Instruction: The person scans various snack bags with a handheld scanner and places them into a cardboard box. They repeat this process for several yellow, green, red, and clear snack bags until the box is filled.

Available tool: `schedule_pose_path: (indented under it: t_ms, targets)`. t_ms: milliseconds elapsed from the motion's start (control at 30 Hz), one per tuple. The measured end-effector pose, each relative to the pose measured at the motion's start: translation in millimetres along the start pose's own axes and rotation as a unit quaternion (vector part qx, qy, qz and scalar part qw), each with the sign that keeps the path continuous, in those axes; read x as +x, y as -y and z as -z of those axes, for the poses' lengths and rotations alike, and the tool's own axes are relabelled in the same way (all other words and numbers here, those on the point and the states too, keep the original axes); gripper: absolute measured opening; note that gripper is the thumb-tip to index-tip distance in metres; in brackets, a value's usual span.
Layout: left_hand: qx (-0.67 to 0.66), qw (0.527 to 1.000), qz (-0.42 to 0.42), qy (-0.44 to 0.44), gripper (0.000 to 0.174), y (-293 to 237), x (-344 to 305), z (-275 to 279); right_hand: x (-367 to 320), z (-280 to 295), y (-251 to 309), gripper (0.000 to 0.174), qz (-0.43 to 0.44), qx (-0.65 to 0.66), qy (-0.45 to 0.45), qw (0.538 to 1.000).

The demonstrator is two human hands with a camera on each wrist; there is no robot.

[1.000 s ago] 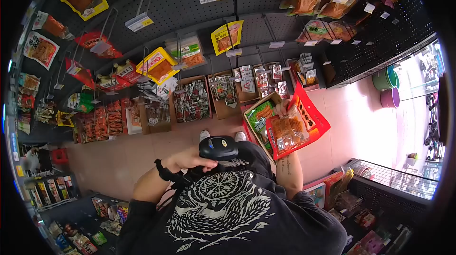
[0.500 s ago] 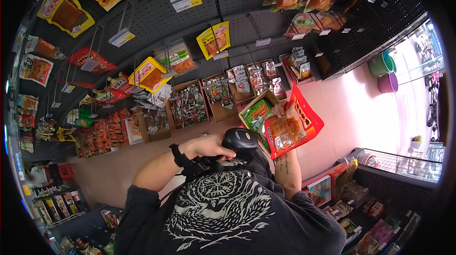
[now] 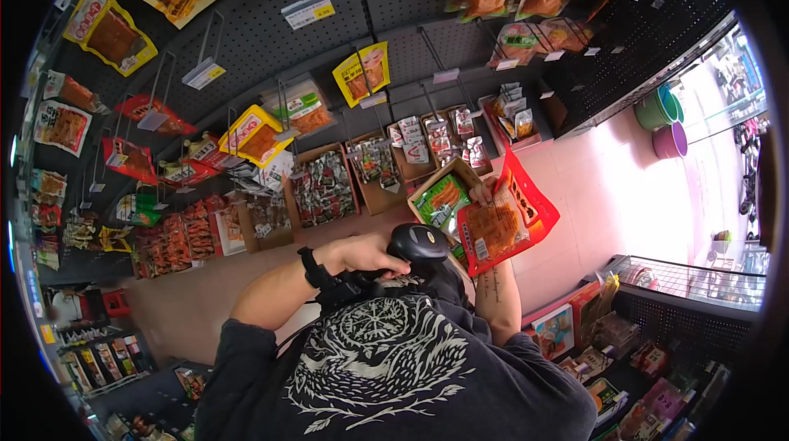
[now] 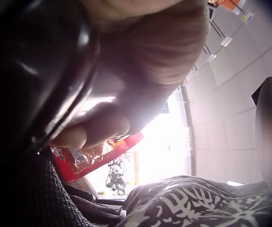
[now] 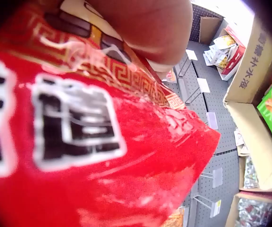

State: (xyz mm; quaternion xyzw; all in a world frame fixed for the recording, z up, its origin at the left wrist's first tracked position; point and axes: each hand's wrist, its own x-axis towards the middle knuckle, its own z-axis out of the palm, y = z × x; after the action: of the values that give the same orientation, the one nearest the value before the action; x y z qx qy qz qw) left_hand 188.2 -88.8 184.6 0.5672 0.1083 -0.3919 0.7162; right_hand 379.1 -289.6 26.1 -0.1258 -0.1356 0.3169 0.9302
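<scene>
Fingers (image 5: pixel 159 38) of the right hand (image 3: pixel 483 189) are pinched on the edge of a red packet (image 3: pixel 497 231), which is held just right of an open cardboard box (image 5: pixel 252 135) and partly hides it in the head view. A green packet (image 3: pixel 442 197) is contained in that box. Left of the box, a black handheld device (image 3: pixel 419 242) is gripped by the left hand (image 3: pixel 362 253) with curled fingers.

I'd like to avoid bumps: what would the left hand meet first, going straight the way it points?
Beyond the black device it holds, the left hand would probably meet the cardboard box with the green packet; depth is unclear.
</scene>
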Motion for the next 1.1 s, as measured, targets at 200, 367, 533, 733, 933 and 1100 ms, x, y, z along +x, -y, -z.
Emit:
schedule_pose_path:
  t_ms: [200,367,533,733,933,1100]
  targets:
    - [-0.023,0.998,-0.054,0.003,0.018,3.1,1.1,-4.6,7.6,-0.4,2.8,0.035,0.002,-0.034,0.086,0.996]
    - [-0.002,0.999,-0.045,-0.008,0.016,-16.3,-12.0,-13.6,-1.7,-21.5,-2.7,0.031,0.009,0.011,-0.016,1.0]
    - [0.004,0.998,-0.061,-0.014,0.028,-5.2,-8.1,-9.8,-7.8,-3.2,-5.6,0.034,0.021,0.003,-0.053,0.998]
    - [0.056,0.985,-0.063,-0.149,0.011,31.1,-11.8,5.2,-9.1,9.3,18.6,0.025,-0.016,0.082,-0.273,0.958]
    - [-0.107,0.944,-0.059,-0.306,0.014,74.9,-75.2,9.7,-11.6,86.9,19.0,0.039,-0.11,-0.824,-0.182,0.525]
    - [-0.203,0.885,-0.153,-0.39,0.01,133.2,-117.0,6.4,6.7,89.6,-31.1,0.04,-0.04,-0.916,-0.031,0.397]
